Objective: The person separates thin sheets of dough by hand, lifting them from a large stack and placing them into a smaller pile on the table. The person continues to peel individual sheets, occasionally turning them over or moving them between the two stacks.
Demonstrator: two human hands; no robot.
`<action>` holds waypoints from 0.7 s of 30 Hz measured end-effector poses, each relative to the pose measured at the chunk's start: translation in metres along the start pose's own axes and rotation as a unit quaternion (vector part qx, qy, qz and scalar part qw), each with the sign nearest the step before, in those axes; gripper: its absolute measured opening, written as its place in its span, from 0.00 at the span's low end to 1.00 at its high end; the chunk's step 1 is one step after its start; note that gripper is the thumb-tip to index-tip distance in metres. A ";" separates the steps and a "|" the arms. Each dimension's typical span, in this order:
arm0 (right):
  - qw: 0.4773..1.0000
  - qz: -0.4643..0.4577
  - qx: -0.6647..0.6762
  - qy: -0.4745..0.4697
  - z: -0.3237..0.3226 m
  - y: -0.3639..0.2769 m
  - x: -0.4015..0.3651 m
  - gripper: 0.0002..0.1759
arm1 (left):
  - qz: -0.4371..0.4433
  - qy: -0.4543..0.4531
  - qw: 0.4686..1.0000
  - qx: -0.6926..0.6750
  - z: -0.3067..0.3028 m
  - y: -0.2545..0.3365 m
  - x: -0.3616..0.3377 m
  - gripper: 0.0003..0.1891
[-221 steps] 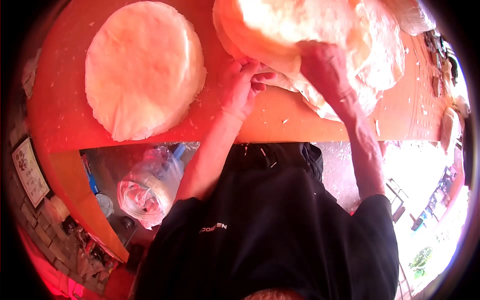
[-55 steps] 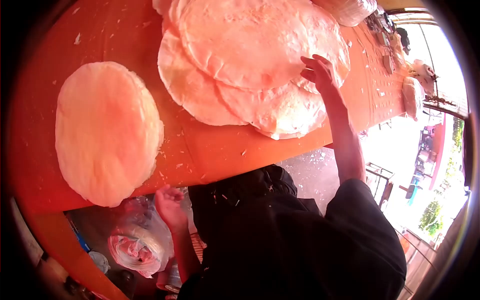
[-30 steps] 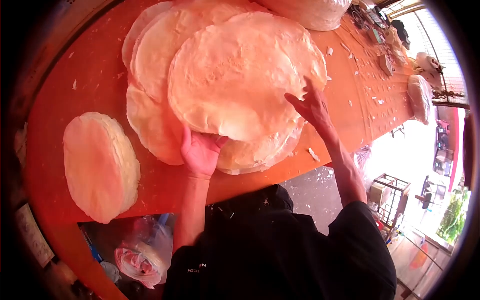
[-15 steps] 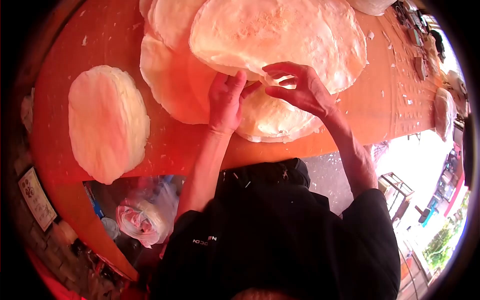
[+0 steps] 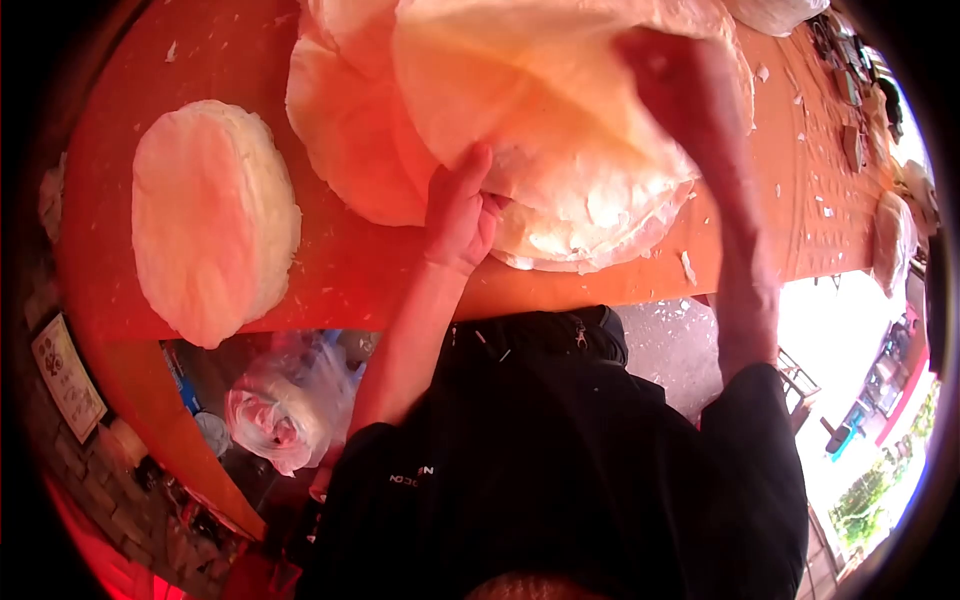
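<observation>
A pile of thin, pale, rounded sheets [image 5: 590, 215] lies at the table's near edge; their exact material I cannot make out. The top sheet [image 5: 500, 75] is smooth and creased, and overlaps the layers around it. My left hand [image 5: 465, 210] pinches this sheet's near-left edge, thumb on top and fingers curled beneath. Over the right part of the pile is my right hand [image 5: 680, 85], smeared by motion, so its fingers and anything in them cannot be told. A separate oval stack of similar sheets [image 5: 205, 220] rests on the left.
The orange tabletop [image 5: 350, 285] carries scattered pale scraps. A white bundle [image 5: 780, 12] sits at the far right, and small blocks [image 5: 853, 148] line the right edge. Below the table stands a clear plastic bag [image 5: 290, 410] with pale contents.
My right hand has swept up and to the right, away from my left hand. The top sheet's surface now looks smooth and creased instead of flaky. My left hand stays at its edge.
</observation>
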State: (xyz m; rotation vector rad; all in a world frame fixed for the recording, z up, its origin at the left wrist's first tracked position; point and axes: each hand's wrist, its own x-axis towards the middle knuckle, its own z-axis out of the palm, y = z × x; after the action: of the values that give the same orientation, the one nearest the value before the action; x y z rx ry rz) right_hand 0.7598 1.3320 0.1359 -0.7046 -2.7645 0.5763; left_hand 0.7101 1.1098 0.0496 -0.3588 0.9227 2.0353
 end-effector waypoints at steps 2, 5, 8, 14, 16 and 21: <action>0.992 -0.067 -0.051 0.096 -0.075 0.004 0.019 0.07 | -0.017 -0.014 0.999 0.030 -0.026 -0.002 0.002 0.16; 0.972 0.001 -0.076 0.222 -0.122 -0.009 0.016 0.14 | -0.060 0.060 0.996 0.038 -0.034 -0.001 0.001 0.16; 0.981 -0.093 0.065 0.154 -0.089 -0.024 -0.029 0.13 | -0.037 0.019 0.998 0.055 -0.032 0.001 -0.004 0.16; 0.982 -0.152 0.031 -0.107 0.086 -0.021 -0.065 0.05 | -0.010 0.007 0.997 0.076 -0.031 0.001 -0.016 0.20; 0.981 -0.142 -0.011 -0.135 0.087 -0.024 -0.067 0.03 | -0.022 -0.025 0.997 0.074 -0.038 0.003 -0.016 0.22; 0.975 -0.189 0.034 -0.110 0.087 -0.049 -0.078 0.10 | -0.027 -0.034 0.999 0.031 -0.033 0.006 -0.023 0.25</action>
State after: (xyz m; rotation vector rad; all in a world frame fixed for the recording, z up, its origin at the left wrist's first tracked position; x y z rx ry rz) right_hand 0.7793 1.2259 0.0690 -0.0934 -2.9520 0.6939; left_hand 0.7166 1.0705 0.0422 -0.2772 0.9221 1.9541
